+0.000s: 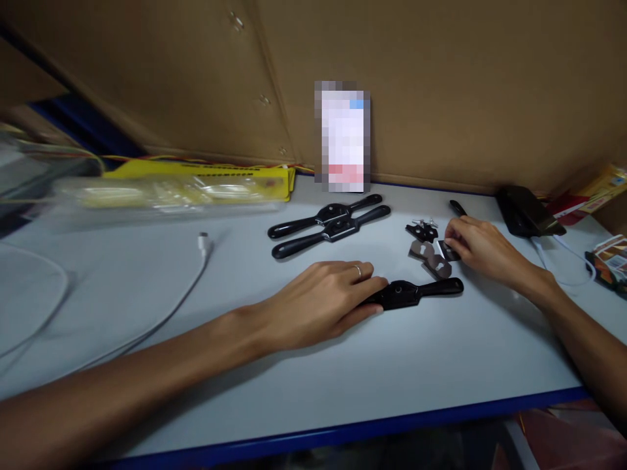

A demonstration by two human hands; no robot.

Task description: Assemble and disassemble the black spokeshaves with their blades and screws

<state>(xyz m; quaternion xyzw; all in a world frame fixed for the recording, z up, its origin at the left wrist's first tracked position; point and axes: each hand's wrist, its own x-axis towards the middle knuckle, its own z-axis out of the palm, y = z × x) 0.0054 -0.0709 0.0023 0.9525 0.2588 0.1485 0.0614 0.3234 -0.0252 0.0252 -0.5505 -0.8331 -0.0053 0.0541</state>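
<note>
My left hand (323, 297), with a ring on one finger, closes over the near handle of a black spokeshave (404, 295) lying on the table; its body and far handle stick out to the right. My right hand (477, 248) pinches a small dark flat blade (448, 252) with a bright edge. Just left of those fingertips lie loose grey slotted blades (437, 266), black cap pieces (422, 232) and small screws (431, 222). Behind the right hand a black handle (457, 207) pokes out, the rest hidden. Two more spokeshaves (337, 225) rest side by side farther back.
A phone with a blurred screen (343, 140) leans on the cardboard wall (465, 85). Yellow packaging in clear plastic (186, 192) lies at back left. A white cable (186, 300) crosses the left side. At right are a black device (529, 212) and a patterned packet (610, 261).
</note>
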